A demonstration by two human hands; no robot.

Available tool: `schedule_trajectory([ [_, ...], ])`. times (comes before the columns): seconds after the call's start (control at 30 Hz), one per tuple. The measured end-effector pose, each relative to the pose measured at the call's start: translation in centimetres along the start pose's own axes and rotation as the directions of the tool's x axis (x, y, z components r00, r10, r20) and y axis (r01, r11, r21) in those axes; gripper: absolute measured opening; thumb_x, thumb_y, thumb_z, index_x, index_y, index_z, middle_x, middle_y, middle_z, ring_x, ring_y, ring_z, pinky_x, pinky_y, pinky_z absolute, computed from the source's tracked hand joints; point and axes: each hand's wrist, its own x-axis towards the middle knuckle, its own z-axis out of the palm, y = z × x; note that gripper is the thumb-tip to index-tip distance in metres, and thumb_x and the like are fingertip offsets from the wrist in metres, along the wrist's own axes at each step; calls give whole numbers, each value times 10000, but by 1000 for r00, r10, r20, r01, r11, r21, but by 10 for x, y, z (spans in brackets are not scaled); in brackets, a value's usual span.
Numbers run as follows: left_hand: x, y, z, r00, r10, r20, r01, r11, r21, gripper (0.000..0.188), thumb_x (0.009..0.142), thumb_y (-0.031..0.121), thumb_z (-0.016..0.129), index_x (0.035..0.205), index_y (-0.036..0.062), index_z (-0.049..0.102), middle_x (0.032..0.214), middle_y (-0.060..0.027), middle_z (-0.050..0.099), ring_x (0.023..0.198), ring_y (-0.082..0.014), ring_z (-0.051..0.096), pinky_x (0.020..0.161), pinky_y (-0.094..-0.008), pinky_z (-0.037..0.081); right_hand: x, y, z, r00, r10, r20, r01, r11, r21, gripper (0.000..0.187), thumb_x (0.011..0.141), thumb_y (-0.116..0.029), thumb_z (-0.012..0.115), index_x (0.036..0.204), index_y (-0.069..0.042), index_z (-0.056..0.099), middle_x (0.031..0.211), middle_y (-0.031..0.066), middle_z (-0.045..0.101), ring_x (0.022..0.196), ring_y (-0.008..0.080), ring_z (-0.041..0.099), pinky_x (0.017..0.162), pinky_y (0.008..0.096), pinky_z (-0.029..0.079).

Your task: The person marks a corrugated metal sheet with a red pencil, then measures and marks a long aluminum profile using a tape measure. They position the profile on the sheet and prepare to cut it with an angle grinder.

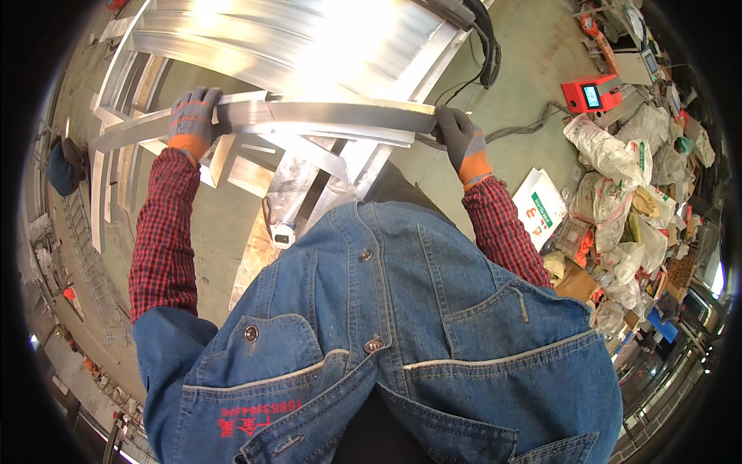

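Note:
A long silvery metal bar (332, 116) lies crosswise in front of me, looking bowed in this wide picture. Wrapped over it on the left is my left hand (195, 122), in a grey and orange glove. My right hand (461, 139), gloved the same way, closes round the bar's right end, thumb and fingers pinching it. Beyond the bar rests a stack of shiny metal lengths (255, 46), partly washed out by glare. Below its middle, other metal pieces (309, 155) cross on the stand; their exact joins cannot be made out.
A red machine with a lit screen (591, 96) stands at the right, dark cables (533, 125) running from it. Filled sacks and scrap (618, 209) pile up beside it. A black hose (488, 50) hangs at the top. Another person (66, 166) is at the far left.

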Motion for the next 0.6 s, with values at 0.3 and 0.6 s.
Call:
schedule_trajectory([
  [0.3,-78,4,24,992,12,-126,2,994,110,767,866,197,862,1594,363,684,1507,-36,755,1326,-337,720,1119,-529,542,-81,10,-1,999,34,6,-34,999,-9,358,1050,-312,825,1221,2,846,1051,81,834,966,137,735,871,316,589],
  [0.6,-90,22,28,952,41,-303,-43,999,-2,693,826,7,746,1476,246,763,1507,-37,765,1429,-320,680,1232,-538,496,-73,18,-3,991,129,26,-129,991,-27,511,1014,-269,854,1431,1,732,1211,158,827,1132,232,792,986,370,631],
])
